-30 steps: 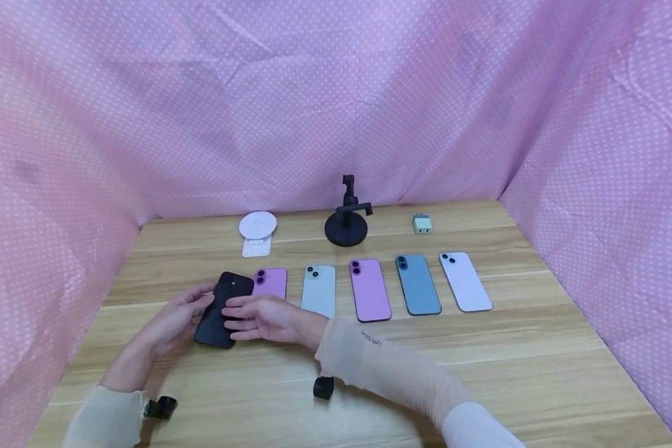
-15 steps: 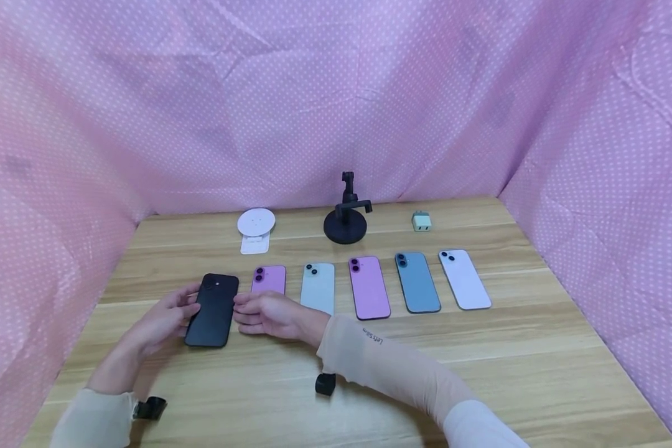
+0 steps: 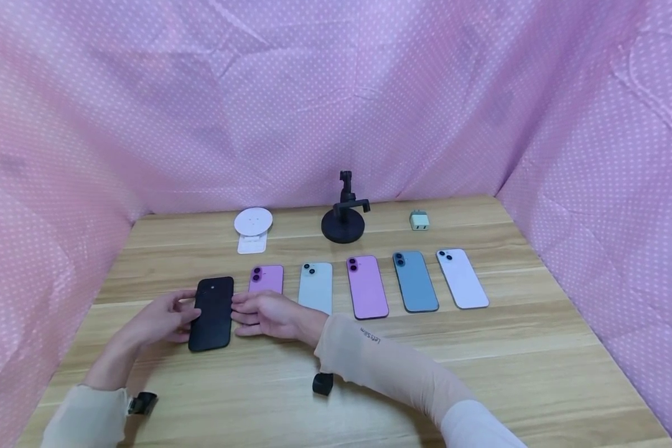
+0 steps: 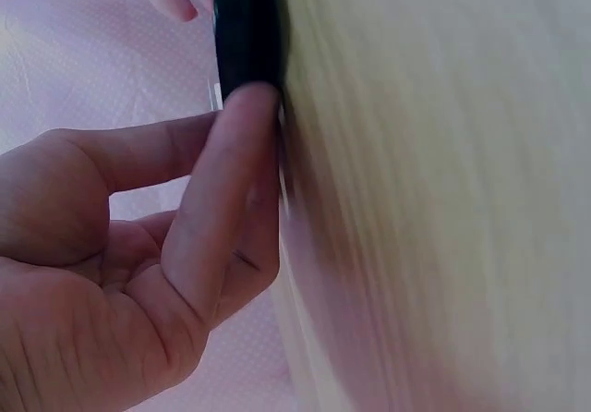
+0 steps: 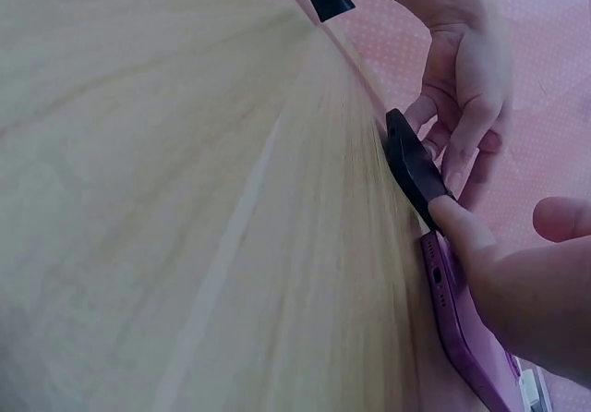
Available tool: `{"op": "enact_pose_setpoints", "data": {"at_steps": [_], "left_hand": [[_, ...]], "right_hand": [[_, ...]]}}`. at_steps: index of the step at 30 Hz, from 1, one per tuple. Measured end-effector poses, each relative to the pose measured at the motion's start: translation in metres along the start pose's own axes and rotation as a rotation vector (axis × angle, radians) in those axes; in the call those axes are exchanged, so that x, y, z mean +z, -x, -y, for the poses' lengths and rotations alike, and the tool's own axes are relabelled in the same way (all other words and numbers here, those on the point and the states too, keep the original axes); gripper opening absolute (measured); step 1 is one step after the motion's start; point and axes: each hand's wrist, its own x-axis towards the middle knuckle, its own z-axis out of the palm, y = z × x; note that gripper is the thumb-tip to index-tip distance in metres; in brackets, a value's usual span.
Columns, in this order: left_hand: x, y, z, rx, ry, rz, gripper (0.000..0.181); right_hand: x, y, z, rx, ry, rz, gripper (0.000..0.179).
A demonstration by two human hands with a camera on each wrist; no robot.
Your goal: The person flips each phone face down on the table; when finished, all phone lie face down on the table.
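A black phone [image 3: 211, 314] lies back-up and close over the wooden table at the left end of a row of phones. My left hand [image 3: 165, 318] pinches its left edge, thumb on the back. In the left wrist view, the fingertips [image 4: 249, 107] meet the phone's dark edge. My right hand [image 3: 274, 316] is at the opposite edge with its fingers fairly straight, fingertips right at the phone's side. It partly covers a small purple phone [image 3: 267, 280] and the lower end of a pale green phone [image 3: 316, 289]. The right wrist view shows the purple phone [image 5: 462, 329] under that hand.
Further right in the row lie a larger purple phone [image 3: 368, 289], a blue phone [image 3: 416, 283] and a white phone [image 3: 462, 280]. Behind them stand a white round-topped stand [image 3: 253, 222], a black stand [image 3: 343, 225] and a plug adapter [image 3: 419, 220]. Pink dotted cloth [image 3: 336, 112] encloses the table.
The black phone has moved left, away from the small purple phone, and has been straightened from its slant. Both hands shifted left with it; the right fingers went from its back to its right edge.
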Motion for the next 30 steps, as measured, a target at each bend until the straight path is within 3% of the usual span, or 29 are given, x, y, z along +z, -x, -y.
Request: {"op": "enact_pose_setpoints", "data": {"at_steps": [13, 17, 19, 22, 25, 28, 30], "left_hand": [[0.001, 0.002, 0.004, 0.01, 0.028, 0.015, 0.068], [-0.002, 0.008, -0.001, 0.068, 0.017, 0.025, 0.07], [-0.006, 0.014, -0.01, 0.161, -0.049, -0.008, 0.067], [-0.013, 0.024, -0.033, 0.368, -0.237, -0.152, 0.056], [-0.016, 0.031, -0.06, 0.559, -0.417, -0.351, 0.044], [-0.015, 0.032, -0.08, 0.72, -0.524, -0.55, 0.037], [-0.014, 0.03, -0.089, 0.845, -0.602, -0.681, 0.038]], "right_hand": [[-0.002, 0.003, 0.0, 0.008, -0.024, -0.008, 0.049], [-0.006, 0.017, 0.011, 0.019, 0.074, 0.038, 0.05], [-0.011, 0.03, 0.027, 0.025, 0.218, 0.118, 0.051], [-0.019, 0.057, 0.063, -0.05, 0.578, 0.274, 0.049], [-0.029, 0.091, 0.101, -0.327, 1.073, 0.355, 0.046], [-0.042, 0.123, 0.13, -0.706, 1.438, 0.241, 0.042], [-0.055, 0.143, 0.143, -0.878, 1.563, 0.109, 0.043]]}}
